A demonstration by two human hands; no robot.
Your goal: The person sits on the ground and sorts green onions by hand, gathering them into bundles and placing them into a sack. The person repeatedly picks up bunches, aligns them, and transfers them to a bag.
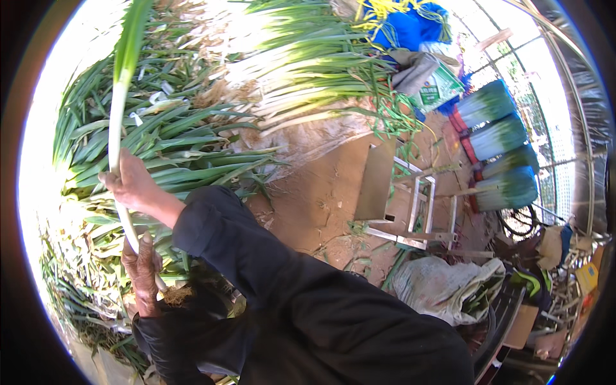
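A long green onion (pixel 115 125) stands tilted before me at the left, its green leaves at the top and brown roots (pixel 178 296) at the bottom. My right hand (pixel 132 185) grips its white stalk partway up. Lower down, my left hand (pixel 142 272) closes around the stalk just above the roots. Behind and beside both hands lie heaped green onion leaves (pixel 183 137) and pale stripped leaves (pixel 96 236). Dark sleeves cover both arms.
Green onions (pixel 298 72) lie in a row on a pale sheet (pixel 308 139). A metal-framed stool (pixel 375 183) stands on bare soil. Bundled onions (pixel 491 139) with red bands, a blue bag (pixel 404 29), green twine (pixel 399 115) and a woven sack (pixel 442 284) lie to the right.
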